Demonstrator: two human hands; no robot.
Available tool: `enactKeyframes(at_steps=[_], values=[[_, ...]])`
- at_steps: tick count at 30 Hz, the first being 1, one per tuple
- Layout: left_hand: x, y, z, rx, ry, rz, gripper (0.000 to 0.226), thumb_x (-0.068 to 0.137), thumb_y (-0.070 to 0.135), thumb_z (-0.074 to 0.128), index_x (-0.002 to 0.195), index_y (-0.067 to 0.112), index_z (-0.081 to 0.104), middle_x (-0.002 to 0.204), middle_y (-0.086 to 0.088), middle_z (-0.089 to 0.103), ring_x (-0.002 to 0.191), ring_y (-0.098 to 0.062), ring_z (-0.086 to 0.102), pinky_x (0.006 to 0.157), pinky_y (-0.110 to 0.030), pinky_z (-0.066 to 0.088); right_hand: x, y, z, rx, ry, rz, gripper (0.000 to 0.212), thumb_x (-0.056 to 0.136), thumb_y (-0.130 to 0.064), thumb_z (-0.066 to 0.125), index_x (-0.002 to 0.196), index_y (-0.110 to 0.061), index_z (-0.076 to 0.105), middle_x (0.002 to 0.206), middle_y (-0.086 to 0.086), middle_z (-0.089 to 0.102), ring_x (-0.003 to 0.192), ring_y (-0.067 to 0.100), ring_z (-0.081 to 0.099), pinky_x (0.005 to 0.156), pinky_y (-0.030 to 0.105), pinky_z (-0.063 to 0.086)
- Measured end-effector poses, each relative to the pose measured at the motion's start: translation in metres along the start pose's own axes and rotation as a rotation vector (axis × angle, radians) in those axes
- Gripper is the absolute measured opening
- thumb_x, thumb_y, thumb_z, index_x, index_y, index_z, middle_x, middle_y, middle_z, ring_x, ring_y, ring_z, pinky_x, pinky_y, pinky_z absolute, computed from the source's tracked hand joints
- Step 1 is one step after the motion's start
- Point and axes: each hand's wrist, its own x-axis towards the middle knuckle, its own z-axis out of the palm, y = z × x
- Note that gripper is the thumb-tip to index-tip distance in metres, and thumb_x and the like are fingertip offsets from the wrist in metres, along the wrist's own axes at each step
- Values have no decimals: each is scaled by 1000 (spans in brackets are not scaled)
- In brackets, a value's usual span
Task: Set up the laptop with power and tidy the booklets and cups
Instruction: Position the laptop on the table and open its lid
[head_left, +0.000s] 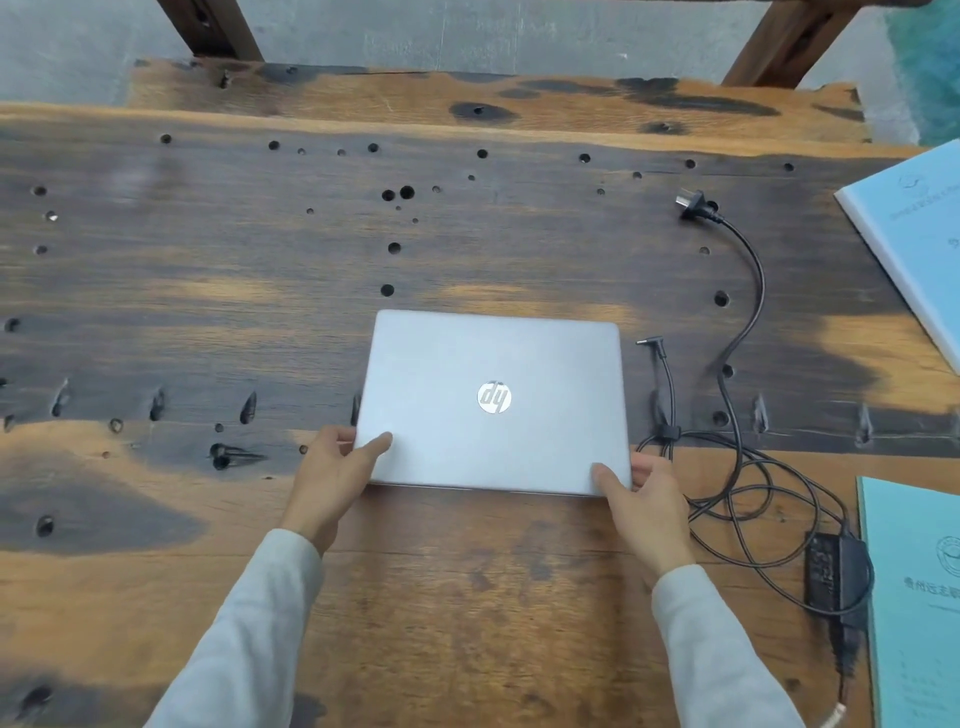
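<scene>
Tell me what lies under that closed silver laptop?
Only the wooden table shows around the laptop. The left hand and right hand grip its near corners, thumbs on top; whatever lies beneath is covered.

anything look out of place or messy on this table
The charger cable lies in a loose tangle right of the closed laptop, its barrel plug unplugged beside the laptop and its wall plug loose on the table. The far booklet and near booklet lie apart at different angles. Nothing looks spilled or broken.
</scene>
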Motion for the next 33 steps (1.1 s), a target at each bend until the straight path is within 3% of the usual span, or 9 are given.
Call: enactKeyframes(at_steps=[4,7,10,13,20,25,29,31,33], values=[[-1,10,-7,-7,-60,-28,44,82,49,76,104,18,55,98,6,56,90,-8,54,71,-28,41,2,-2,-9,52,-121,46,52,88,-53,67,127,-19,58,125,-4,63,117,17,58,103,37,44],[-1,19,-12,-54,-129,-53,52,81,54,75,103,16,47,94,4,50,81,-12,48,70,-32,39,4,-9,-19,209,-241,121,57,90,-56,66,130,-17,53,130,1,60,121,18,57,110,43,43],[-5,23,-21,-94,-227,-61,54,75,60,76,95,25,40,99,5,52,86,-19,48,73,-37,35,-1,-16,-27,415,-323,163,46,93,-42,69,128,-19,48,127,-2,61,119,15,59,106,39,47],[-9,20,-29,-178,-286,-59,50,73,58,76,97,28,44,113,10,63,96,-22,59,77,-38,35,-8,-17,-30,571,-332,176,36,97,-27,66,127,-20,46,127,4,65,118,22,64,106,45,48],[-20,7,-15,-238,-181,-5,43,82,60,70,109,30,53,105,16,65,91,-4,57,69,-28,37,-22,-8,-21,617,-286,136,41,94,-28,70,130,-26,52,126,-8,70,118,10,65,105,43,48],[-27,-13,-1,-321,-102,65,37,93,40,68,127,28,60,115,21,66,106,10,58,96,-27,40,-36,-1,1,608,-121,102,31,96,-20,68,119,-39,59,105,-33,70,103,-10,66,101,32,48],[-28,-27,2,-315,-79,112,35,96,31,66,129,21,62,115,22,72,107,13,62,102,-25,44,-55,5,23,604,87,136,53,95,-6,67,143,-17,50,130,-1,66,122,12,61,111,39,44],[-29,-31,5,-289,-56,128,51,93,39,68,139,24,53,123,30,64,108,20,57,100,-20,41,-66,3,32,670,82,155,50,95,1,63,137,-23,51,125,4,66,116,14,64,104,34,48],[-36,-37,11,-236,2,117,81,86,55,67,153,19,37,143,18,53,122,10,53,110,-26,38,-70,-3,38,772,49,239,45,96,3,60,137,-14,53,124,12,65,111,21,67,96,32,52]])
